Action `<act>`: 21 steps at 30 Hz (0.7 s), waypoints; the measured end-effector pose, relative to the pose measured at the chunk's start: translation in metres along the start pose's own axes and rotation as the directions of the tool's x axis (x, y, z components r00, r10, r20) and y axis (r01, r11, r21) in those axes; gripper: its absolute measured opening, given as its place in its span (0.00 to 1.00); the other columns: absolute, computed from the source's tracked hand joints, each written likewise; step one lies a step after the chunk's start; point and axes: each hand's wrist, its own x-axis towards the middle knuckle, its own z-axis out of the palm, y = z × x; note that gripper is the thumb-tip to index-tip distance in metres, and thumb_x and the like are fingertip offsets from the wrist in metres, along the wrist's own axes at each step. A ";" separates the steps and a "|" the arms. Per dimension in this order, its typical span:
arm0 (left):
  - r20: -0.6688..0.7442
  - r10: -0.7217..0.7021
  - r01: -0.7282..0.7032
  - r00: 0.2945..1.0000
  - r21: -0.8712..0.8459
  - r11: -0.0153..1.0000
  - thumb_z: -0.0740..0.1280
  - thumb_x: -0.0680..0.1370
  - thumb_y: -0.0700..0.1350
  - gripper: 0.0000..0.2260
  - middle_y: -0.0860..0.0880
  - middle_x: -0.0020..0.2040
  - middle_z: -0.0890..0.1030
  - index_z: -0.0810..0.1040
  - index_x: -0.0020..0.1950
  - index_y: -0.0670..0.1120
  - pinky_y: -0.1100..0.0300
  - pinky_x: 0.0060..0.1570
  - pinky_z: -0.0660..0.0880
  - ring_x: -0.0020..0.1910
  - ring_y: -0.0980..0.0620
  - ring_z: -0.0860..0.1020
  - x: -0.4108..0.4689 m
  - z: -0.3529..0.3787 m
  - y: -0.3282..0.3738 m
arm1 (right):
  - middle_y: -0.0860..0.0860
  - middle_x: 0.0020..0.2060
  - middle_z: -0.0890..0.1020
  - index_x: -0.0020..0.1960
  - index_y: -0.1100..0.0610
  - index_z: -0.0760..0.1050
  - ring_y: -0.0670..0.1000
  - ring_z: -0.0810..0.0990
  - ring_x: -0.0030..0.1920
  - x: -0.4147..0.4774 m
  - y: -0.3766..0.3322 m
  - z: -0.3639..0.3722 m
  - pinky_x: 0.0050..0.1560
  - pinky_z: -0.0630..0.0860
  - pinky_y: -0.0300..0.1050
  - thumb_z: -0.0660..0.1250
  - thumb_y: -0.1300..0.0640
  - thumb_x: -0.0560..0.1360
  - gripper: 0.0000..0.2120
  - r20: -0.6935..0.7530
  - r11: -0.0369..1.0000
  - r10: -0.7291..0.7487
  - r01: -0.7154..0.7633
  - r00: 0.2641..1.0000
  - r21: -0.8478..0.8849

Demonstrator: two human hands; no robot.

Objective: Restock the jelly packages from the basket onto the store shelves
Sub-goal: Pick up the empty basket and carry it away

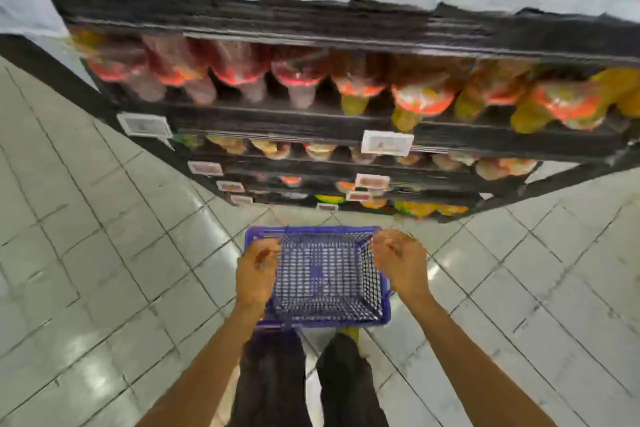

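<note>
1. A store worker stands over a blue mesh basket (pixel 331 228) on the grey tiled floor (pixel 104 236), just in front of a black shelving unit (pixel 311 121) and just ahead of the worker's dark-trousered legs (pixel 273 378).

2. The left hand (pixel 258 267) lies over the basket's left rim and the right hand (pixel 398 260) over its right rim near the far corner. The fingers of both are curled downward. Motion blur hides whether either one actually grips the rim.

3. No package shows inside the basket; its mesh bottom is bare. The jelly packages (pixel 301 80) visible in this view are all on the shelves, packed side by side in a row under the top tier, with smaller packs (pixel 318 151) on the tiers below and white price tags (pixel 387 142) clipped to the shelf edges.

4. By this look, the restocking appears to be finished or nearly so, and the basket itself seems to be what the hands are after.

5. The packages appear to be soft, glossy pouches. They would likely give under the fingers and slide against each other, so a hold around the fuller body seems safer than one on a narrow end.

6. The basket looks stiff and, empty, should be light. Its two side rims offer the evenest hold; no handle can be made out.
</note>
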 end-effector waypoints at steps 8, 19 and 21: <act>-0.080 -0.364 0.372 0.928 0.266 0.889 0.66 0.78 0.36 0.09 0.36 0.52 0.82 0.79 0.56 0.35 0.51 0.54 0.76 0.54 0.40 0.80 0.066 0.029 -0.187 | 0.58 0.49 0.84 0.54 0.64 0.82 0.59 0.82 0.51 0.060 0.212 0.053 0.46 0.75 0.29 0.70 0.67 0.74 0.09 0.055 0.934 0.271 -0.249 0.961 -0.254; -0.358 -0.513 0.612 0.781 0.268 0.745 0.77 0.71 0.43 0.18 0.34 0.53 0.80 0.77 0.54 0.35 0.46 0.53 0.73 0.54 0.36 0.79 0.164 0.036 -0.365 | 0.61 0.45 0.82 0.53 0.63 0.78 0.61 0.81 0.48 0.158 0.373 0.130 0.47 0.71 0.48 0.73 0.55 0.74 0.13 -0.084 0.819 0.526 -0.531 0.846 -0.219; -0.339 -0.523 0.611 0.782 0.249 0.751 0.78 0.70 0.45 0.16 0.36 0.50 0.82 0.78 0.52 0.40 0.47 0.53 0.76 0.51 0.37 0.80 0.176 0.036 -0.380 | 0.57 0.35 0.78 0.42 0.59 0.77 0.58 0.78 0.39 0.168 0.383 0.139 0.42 0.70 0.46 0.74 0.52 0.73 0.12 -0.089 0.790 0.580 -0.585 0.810 -0.183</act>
